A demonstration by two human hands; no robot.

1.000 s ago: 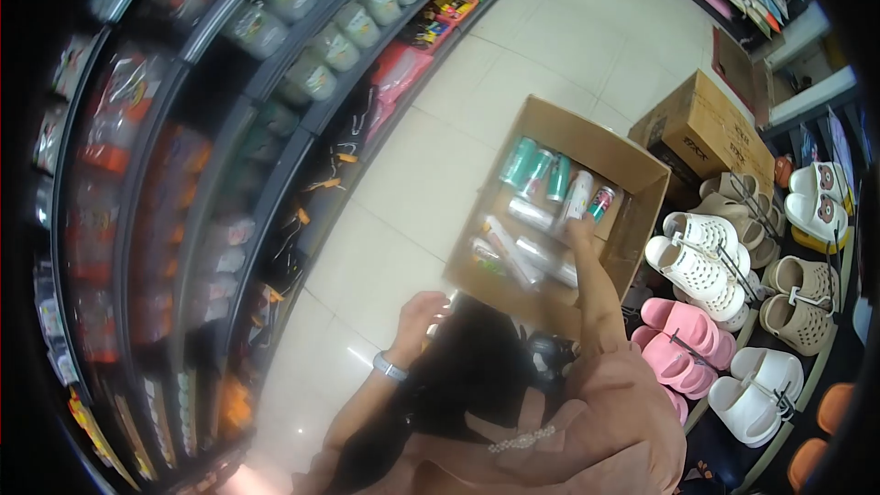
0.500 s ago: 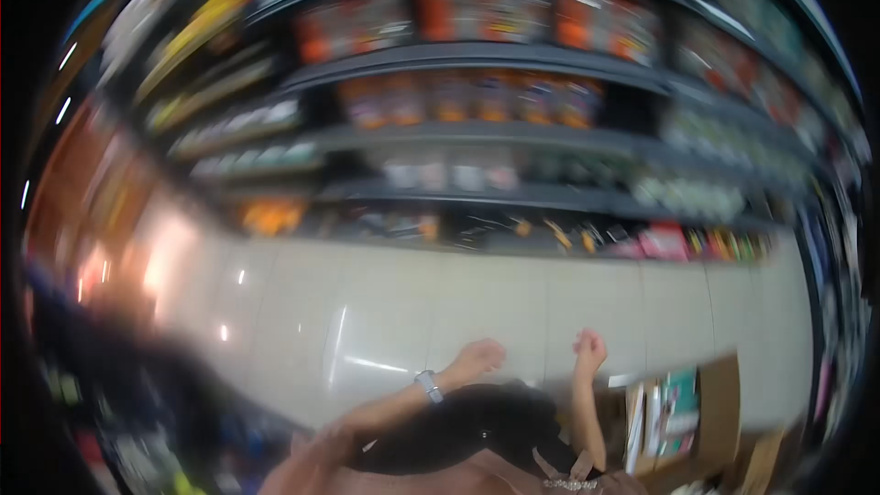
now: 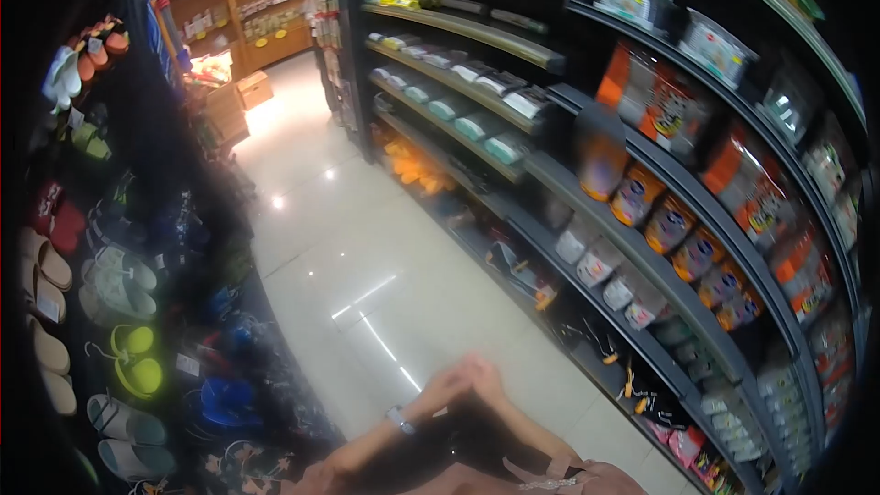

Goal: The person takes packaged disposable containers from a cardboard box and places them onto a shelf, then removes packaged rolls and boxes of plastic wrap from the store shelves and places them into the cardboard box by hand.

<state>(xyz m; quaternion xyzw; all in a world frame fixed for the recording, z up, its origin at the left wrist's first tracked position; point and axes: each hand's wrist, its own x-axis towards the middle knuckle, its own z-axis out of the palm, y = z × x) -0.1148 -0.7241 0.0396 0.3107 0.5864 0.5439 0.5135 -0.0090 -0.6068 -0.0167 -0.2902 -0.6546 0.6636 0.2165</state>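
Through the head camera I'm watching the left hand [image 3: 445,387] and the right hand [image 3: 488,381] meeting low in the view, above the pale tiled floor [image 3: 367,247]. They are touching or overlapping, and I'm not managing to tell which through the blur. Nor am I able to tell whether either hand is open, closed or gripping something small; no item is showing clearly between them. A wristwatch [image 3: 400,420] is circling the left wrist.

I'm reading this as an in-between step, with neither hand reaching to a shelf. The nearest goods are lying off to the right: orange-tagged goods [image 3: 641,401] on the bottom level of the shelving unit [image 3: 642,250], apart from the right hand, with orange-and-purple packets [image 3: 672,225] standing in a row higher up. Blue slippers [image 3: 229,403] and lime-yellow sandals [image 3: 140,376] are sitting along the left side, well apart from both hands.

In my judgement, any pick from here is calling for the hands to part first, then for the right hand to be extending toward the shelves, with a closer stance for the higher rows.
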